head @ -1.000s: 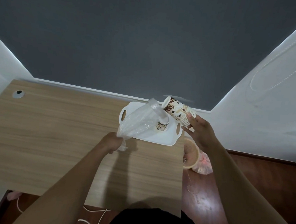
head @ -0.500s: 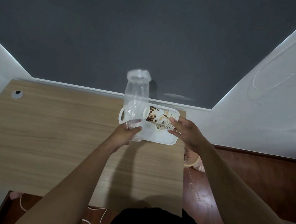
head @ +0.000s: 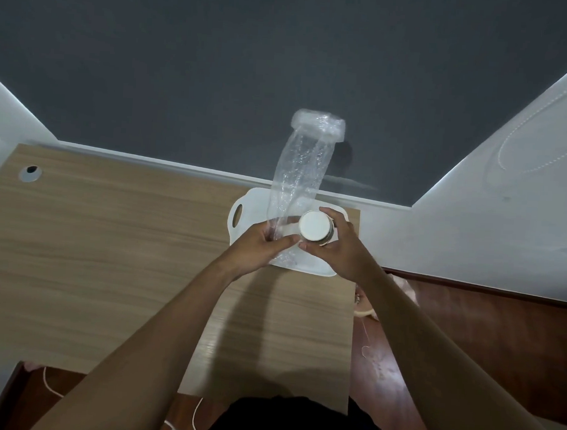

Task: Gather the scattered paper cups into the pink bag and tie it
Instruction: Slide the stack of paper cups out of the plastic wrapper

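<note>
— Wooden worktop [head: 109, 255] under a dark grey wall; where are the hands?
— Both arms stretch forward over the white tray [head: 253, 206] at the far right corner. The left hand [head: 261, 243] pinches the clear bag [head: 301, 163] by its lower end, and the bag stands upward.
— And the cup?
— The right hand [head: 339, 250] curls round the paper cup [head: 314, 225], white base facing the camera, just beside the bag.

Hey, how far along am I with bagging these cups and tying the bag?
Looks done: no loose cup shows on the visible white tray or table. In hand: left hand holds the plastic bag at its near end; right hand grips a paper cup, base toward the camera, beside it. Left: slide the cup in, then tie the bag.
</note>
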